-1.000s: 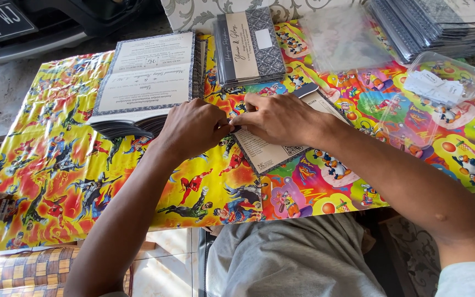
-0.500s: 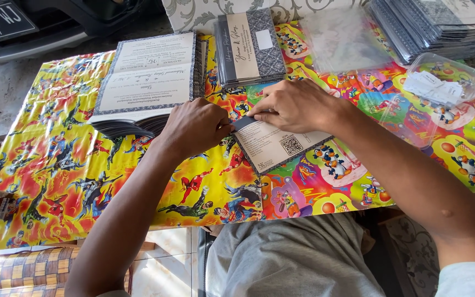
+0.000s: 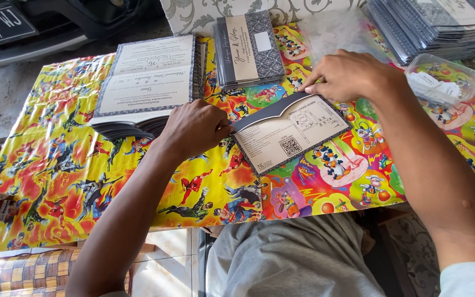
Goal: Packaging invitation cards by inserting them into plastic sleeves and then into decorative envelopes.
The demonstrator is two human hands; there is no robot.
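A folded grey and cream card [image 3: 290, 132] lies on the table's bright cartoon-print cover [image 3: 61, 176]. My left hand [image 3: 193, 127] presses its left corner with the fingertips. At the card's top edge, my right hand [image 3: 343, 74] rests its fingertips on the dark folded flap. Just left of my left hand stands a stack of unfolded cream cards with grey borders [image 3: 144, 82]. A pile of folded cards [image 3: 248, 49] sits behind the card.
A clear plastic tub [image 3: 443, 82] with small white pieces is at the right. Behind it lies a large stack of sleeved cards [image 3: 435, 25]. A clear plastic sleeve [image 3: 336, 30] lies at the back. A car's bumper [image 3: 23, 27] is at top left.
My right hand slid from the card's middle up and right along the folded flap to its top edge. The card now lies more uncovered. My left hand stayed on the left corner.
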